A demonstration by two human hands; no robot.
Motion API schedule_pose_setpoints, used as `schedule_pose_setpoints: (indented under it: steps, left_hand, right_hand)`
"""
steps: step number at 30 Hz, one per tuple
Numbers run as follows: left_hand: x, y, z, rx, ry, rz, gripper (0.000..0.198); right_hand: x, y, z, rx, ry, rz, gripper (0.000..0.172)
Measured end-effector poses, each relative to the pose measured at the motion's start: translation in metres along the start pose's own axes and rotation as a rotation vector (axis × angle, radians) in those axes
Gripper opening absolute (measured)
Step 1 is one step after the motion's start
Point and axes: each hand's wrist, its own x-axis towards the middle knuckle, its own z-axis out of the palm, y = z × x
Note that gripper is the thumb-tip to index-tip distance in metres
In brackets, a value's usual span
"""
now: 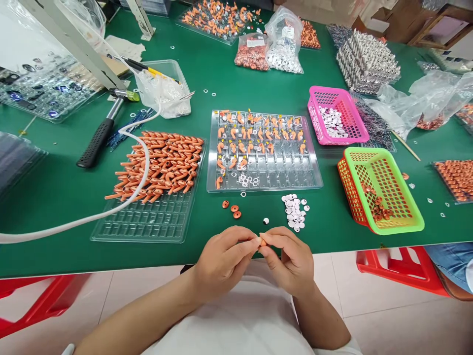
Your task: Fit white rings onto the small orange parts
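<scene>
My left hand (228, 256) and my right hand (290, 259) meet at the table's front edge, both pinching one small orange part (263, 242) between the fingertips. Most of the part is hidden by the fingers. Just beyond lie a few orange-brown round pieces (234, 208), a single black-and-white disc (266, 221) and a pile of white discs (294, 212). Farther back, a clear compartment tray (291, 172) holds rows of curved orange pieces and some loose white rings. To its left, stacked orange-brown parts (162, 165) cover the back of another clear tray (138, 227).
A pink basket (314, 113) of white discs and a green basket (406, 197) with brown pieces stand right. At left are a hammer (98, 140), a white hose (147, 162) and a metal post (74, 42). Bags (284, 42) lie at the back. A person's leg (451, 261) shows at right.
</scene>
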Motion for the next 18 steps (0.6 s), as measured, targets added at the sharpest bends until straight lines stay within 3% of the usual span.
schedule_pose_setpoints:
  steps: [5,8,10,14,18]
  left_hand:
    - [0.005,0.001,0.003,0.040,-0.005,-0.098,0.018]
    - [0.008,0.001,0.003,-0.030,-0.053,-0.297,0.017]
    - [0.011,-0.001,0.000,-0.211,-0.123,-0.523,0.017]
    - [0.019,-0.007,-0.006,-0.809,-0.268,-1.010,0.019]
    - [0.022,-0.013,-0.006,-1.229,-0.382,-1.286,0.026]
  right_hand:
    - [-0.001,0.004,-0.005,-0.011,0.008,0.004,0.035]
    - [-0.001,0.006,-0.007,-0.043,0.007,-0.026,0.040]
    - [0.000,0.006,-0.009,-0.074,0.001,-0.052,0.042]
    - [0.004,0.006,-0.013,-0.159,-0.021,-0.135,0.045]
    - [0.007,0.008,-0.020,-0.184,-0.092,-0.241,0.049]
